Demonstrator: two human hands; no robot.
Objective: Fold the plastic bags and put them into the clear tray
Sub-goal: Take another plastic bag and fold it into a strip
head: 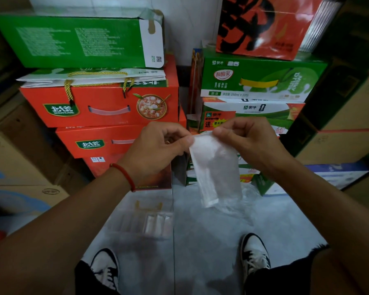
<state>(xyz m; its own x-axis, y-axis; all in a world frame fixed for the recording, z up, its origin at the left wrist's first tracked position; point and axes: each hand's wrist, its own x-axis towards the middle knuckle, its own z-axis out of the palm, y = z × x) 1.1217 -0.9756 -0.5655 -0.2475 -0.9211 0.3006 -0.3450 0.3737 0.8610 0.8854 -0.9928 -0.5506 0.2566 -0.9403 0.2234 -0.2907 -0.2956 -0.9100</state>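
A: Between the two hands, what's held?
B: A plastic bag point(215, 167), folded into a narrow strip. Left hand point(156, 150) pinches its top left corner, right hand point(246, 139) pinches the top right corner. The rest hangs down below both hands.
A: Hand state?
B: Both narrow, fingers curled, thumbs pressed on the bag's top edge. Red bracelet point(124, 175) on the left wrist.
A: Tray?
B: Clear tray point(141, 220) on the floor point(200, 252), below the left hand, well apart from it. Folded bags point(158, 222) lie in its right part; can't count them, too blurred.
A: Anything under the right hand?
B: Loose clear plastic point(243, 201) on the floor, just behind the hanging bag's lower end. Touching or not, can't tell.
A: Rest?
B: Two sneakers, left point(106, 267) and right point(254, 252), near the bottom. Beyond the hands, stacked red boxes point(98, 103) on the left side, green boxes point(254, 77) on the right.
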